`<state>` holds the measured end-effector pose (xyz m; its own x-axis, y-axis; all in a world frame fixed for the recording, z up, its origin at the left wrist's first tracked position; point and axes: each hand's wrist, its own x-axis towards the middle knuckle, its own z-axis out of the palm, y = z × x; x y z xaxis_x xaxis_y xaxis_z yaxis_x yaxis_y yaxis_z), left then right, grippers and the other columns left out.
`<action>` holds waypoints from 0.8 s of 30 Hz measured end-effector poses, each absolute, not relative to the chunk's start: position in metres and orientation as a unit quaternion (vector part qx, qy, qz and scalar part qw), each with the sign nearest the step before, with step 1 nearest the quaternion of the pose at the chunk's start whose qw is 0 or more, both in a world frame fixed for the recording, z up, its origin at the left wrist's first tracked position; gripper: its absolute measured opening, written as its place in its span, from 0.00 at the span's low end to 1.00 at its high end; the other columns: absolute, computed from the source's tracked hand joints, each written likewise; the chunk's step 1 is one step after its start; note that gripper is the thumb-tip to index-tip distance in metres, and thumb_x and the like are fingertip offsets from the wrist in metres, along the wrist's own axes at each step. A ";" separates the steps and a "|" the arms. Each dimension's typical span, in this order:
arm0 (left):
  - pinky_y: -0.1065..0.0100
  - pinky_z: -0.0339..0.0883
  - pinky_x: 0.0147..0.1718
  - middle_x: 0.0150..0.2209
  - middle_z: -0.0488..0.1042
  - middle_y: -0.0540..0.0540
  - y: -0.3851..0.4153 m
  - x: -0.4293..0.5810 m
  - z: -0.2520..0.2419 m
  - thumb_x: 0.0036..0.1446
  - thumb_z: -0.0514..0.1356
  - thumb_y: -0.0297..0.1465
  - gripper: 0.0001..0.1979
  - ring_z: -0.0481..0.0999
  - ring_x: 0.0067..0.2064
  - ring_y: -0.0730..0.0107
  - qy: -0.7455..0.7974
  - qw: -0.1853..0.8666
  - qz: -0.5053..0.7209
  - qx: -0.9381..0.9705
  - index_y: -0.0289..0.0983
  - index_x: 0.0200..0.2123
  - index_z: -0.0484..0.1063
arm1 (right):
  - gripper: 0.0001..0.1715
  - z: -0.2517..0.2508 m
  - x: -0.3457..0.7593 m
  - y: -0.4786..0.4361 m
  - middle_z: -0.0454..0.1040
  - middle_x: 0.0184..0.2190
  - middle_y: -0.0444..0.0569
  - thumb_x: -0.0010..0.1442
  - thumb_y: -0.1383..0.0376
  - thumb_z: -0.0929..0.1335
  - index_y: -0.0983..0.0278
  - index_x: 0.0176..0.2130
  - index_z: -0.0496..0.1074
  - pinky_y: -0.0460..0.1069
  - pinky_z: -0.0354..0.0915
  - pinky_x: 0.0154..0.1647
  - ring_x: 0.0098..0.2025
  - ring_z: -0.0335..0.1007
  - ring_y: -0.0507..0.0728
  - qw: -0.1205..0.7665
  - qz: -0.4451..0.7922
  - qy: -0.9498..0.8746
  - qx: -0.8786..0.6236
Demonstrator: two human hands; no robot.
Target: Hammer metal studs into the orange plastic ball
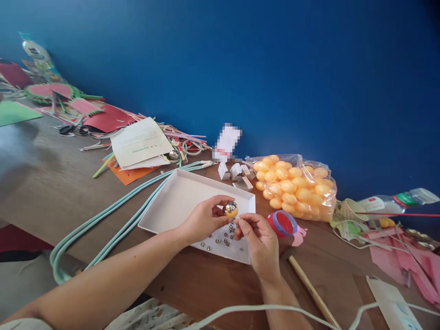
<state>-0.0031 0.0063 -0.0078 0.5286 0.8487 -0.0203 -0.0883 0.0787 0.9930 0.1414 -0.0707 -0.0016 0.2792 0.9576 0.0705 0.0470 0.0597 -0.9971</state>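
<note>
My left hand (pixel 205 219) pinches a small orange ball studded with shiny silver beads (pixel 231 209) just above a shallow white tray (pixel 178 197). My right hand (pixel 259 240) hovers close beside it, fingers pinched together over several loose silver beads (pixel 220 239) lying in the tray's near corner; what the fingertips hold is too small to make out. A clear bag of orange balls (pixel 295 187) lies to the right, behind the tray.
Teal cords (pixel 103 224) loop across the brown table to the left. Papers, red card and scissors clutter the far left by the blue wall. A roll of tape (pixel 283 223), a wooden stick (pixel 312 291), pink paper and a plastic bottle (pixel 395 201) lie at the right.
</note>
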 end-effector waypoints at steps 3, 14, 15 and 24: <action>0.68 0.70 0.34 0.41 0.73 0.44 0.005 -0.002 -0.005 0.48 0.65 0.34 0.24 0.72 0.34 0.73 0.332 0.639 0.361 0.592 0.35 0.48 0.67 | 0.06 -0.001 0.140 -0.070 0.75 0.28 0.43 0.57 0.62 0.70 0.62 0.35 0.70 0.46 0.67 0.27 0.24 0.68 0.50 0.582 0.420 -0.441 -0.538; 0.70 0.72 0.35 0.42 0.68 0.45 0.003 -0.007 -0.005 0.51 0.62 0.32 0.20 0.73 0.35 0.74 0.338 0.467 0.367 0.730 0.39 0.49 0.69 | 0.06 -0.006 0.140 -0.070 0.70 0.21 0.39 0.57 0.62 0.70 0.62 0.33 0.71 0.45 0.63 0.25 0.21 0.65 0.48 0.593 0.475 -0.416 -0.500; 0.70 0.72 0.36 0.43 0.67 0.45 0.003 -0.008 -0.006 0.52 0.62 0.32 0.20 0.73 0.35 0.73 0.334 0.465 0.367 0.733 0.40 0.50 0.69 | 0.06 -0.006 0.140 -0.069 0.70 0.21 0.39 0.56 0.62 0.71 0.62 0.33 0.71 0.45 0.62 0.24 0.20 0.65 0.48 0.596 0.477 -0.411 -0.498; 0.69 0.72 0.38 0.43 0.66 0.45 0.003 -0.008 -0.010 0.52 0.62 0.31 0.21 0.73 0.35 0.75 0.319 0.450 0.371 0.747 0.40 0.51 0.68 | 0.07 -0.011 0.142 -0.068 0.71 0.23 0.41 0.56 0.62 0.71 0.62 0.35 0.71 0.44 0.62 0.21 0.21 0.63 0.48 0.593 0.481 -0.402 -0.505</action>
